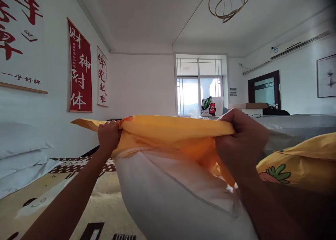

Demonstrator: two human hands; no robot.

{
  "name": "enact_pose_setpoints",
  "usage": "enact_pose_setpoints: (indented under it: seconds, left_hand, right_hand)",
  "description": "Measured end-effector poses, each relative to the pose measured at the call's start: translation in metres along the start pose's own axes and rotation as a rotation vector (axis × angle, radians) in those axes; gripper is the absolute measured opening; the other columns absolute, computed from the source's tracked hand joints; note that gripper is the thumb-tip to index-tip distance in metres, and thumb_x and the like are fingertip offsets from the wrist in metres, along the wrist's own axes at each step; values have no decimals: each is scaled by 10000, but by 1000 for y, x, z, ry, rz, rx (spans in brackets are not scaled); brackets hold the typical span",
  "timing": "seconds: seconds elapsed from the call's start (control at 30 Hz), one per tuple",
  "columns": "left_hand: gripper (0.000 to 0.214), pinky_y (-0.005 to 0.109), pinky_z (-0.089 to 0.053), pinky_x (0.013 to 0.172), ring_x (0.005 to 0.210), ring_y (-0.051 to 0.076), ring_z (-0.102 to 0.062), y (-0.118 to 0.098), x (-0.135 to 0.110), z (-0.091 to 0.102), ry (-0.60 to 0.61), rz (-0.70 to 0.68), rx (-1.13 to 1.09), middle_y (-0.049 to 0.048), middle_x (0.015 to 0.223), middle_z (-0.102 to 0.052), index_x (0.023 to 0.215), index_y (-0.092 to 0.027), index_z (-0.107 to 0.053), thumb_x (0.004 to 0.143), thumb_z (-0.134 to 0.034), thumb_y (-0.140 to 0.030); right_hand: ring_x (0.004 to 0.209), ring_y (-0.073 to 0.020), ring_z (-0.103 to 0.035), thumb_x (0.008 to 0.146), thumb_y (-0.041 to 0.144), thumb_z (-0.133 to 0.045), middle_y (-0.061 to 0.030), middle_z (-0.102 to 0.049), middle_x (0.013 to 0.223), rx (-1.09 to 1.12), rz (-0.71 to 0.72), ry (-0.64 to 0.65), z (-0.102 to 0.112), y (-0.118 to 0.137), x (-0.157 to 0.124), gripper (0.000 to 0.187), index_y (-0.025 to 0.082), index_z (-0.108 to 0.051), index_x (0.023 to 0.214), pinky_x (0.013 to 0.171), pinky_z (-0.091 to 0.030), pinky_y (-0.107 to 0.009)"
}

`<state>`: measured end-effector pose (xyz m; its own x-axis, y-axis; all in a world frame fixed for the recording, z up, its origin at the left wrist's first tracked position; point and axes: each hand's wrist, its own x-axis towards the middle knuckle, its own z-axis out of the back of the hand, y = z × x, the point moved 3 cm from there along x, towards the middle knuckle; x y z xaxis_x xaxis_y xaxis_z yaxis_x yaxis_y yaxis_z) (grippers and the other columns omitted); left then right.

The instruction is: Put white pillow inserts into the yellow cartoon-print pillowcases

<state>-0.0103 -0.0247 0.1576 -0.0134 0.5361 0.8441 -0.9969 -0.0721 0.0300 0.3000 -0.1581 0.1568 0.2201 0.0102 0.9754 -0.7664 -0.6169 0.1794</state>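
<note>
A yellow pillowcase (170,126) stretches between my two hands, its open end partly drawn over a white pillow (157,191). My left hand (109,135) is closed round the left edge of the pillowcase, and a pointed flap of the cloth sticks out beyond it. On the other side my right hand (243,142) grips the right end of the same hem, fingers wrapped over the cloth. The pillow hangs below the hem, its lower part running out of view at the bottom. Inside the opening the cloth looks orange.
A patterned beige blanket (105,201) covers the bed beneath. White pillows (21,152) are stacked at the left by the wall. At the right lies a yellow pillow (307,163) with a carrot print. Farther back, a printed bag (212,107) stands before the window.
</note>
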Motion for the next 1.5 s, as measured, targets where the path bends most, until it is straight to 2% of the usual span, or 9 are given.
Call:
enact_pose_setpoints:
  seconds: [0.1, 0.27, 0.33, 0.53, 0.73, 1.1, 1.27, 1.4, 1.5]
  left_hand:
    - [394, 500, -303, 919, 1083, 341, -513, -11, 20, -12, 23, 75, -82, 175, 1074, -589, 1074, -135, -578, 887, -255, -261]
    - [442, 548, -397, 871, 1059, 374, -554, 23, -15, -82, 330, 222, -208, 230, 1137, -583, 1203, -84, -517, 814, -377, -241]
    - [499, 434, -453, 882, 1056, 309, -584, 39, -47, -106, 469, 218, -283, 213, 1149, -605, 1241, -59, -490, 791, -425, -264]
    - [532, 284, -442, 971, 1153, 195, -554, 30, -149, -95, 739, 82, -615, 82, 1300, -562, 1284, -164, -496, 891, -305, -468]
    - [563, 466, -353, 1051, 1246, 301, -444, -29, -207, -57, 815, -351, -385, 117, 1364, -491, 1338, -183, -471, 806, -486, -367]
    - [386, 338, -485, 764, 908, 228, -619, -5, -187, -60, 702, -147, -254, 98, 993, -642, 1042, -156, -591, 735, -384, -45]
    - [233, 312, -488, 706, 857, 219, -623, 7, -178, -34, 322, -160, -437, 67, 931, -654, 949, -191, -567, 833, -375, -255]
    - [181, 260, -449, 559, 648, 176, -621, 17, -194, -36, 258, -189, -472, 14, 796, -658, 861, -216, -516, 863, -372, -325]
    - [152, 234, -401, 494, 545, 151, -593, 22, -211, -43, 256, -254, -487, -18, 688, -631, 867, -220, -491, 883, -371, -312]
  right_hand:
    - [473, -105, -334, 581, 99, -410, 42, -394, 502, 143, 121, 199, -12, 24, -28, 134, 222, -423, 634, 484, -276, -234]
    - [767, -132, -587, 739, 198, -512, -33, -657, 950, 454, 470, 1466, -82, 41, -136, 373, 212, -556, 1109, 626, -407, -210]
    - [910, -165, -604, 765, 264, -568, -71, -631, 1116, 554, 547, 1701, -100, 32, -166, 472, 193, -511, 1229, 733, -440, -231]
    - [1073, -150, -521, 715, 121, -505, -24, -590, 1151, 507, 81, 1324, -142, -33, -183, 422, 217, -574, 1120, 963, -375, -270]
    - [1299, -267, -280, 628, 130, -496, -120, -279, 1480, -5, 212, 1175, -168, -94, -211, 737, 173, -399, 1357, 1042, -226, -427]
    - [1203, -274, -423, 873, 163, -405, -119, -438, 1408, -449, 469, 830, -176, -137, -221, 519, 216, -409, 1390, 958, -231, -438]
    - [927, -206, -538, 863, 98, -419, -95, -673, 973, -326, 593, 694, -172, -122, -218, 330, 144, -600, 1135, 886, -262, -378]
    - [643, -147, -487, 826, 62, -460, -26, -603, 647, -336, 583, 582, -158, -118, -200, 200, 155, -624, 758, 769, -290, -329]
    - [598, -127, -465, 833, 37, -450, -12, -590, 629, -316, 655, 493, -136, -106, -185, 224, 155, -631, 771, 705, -284, -307]
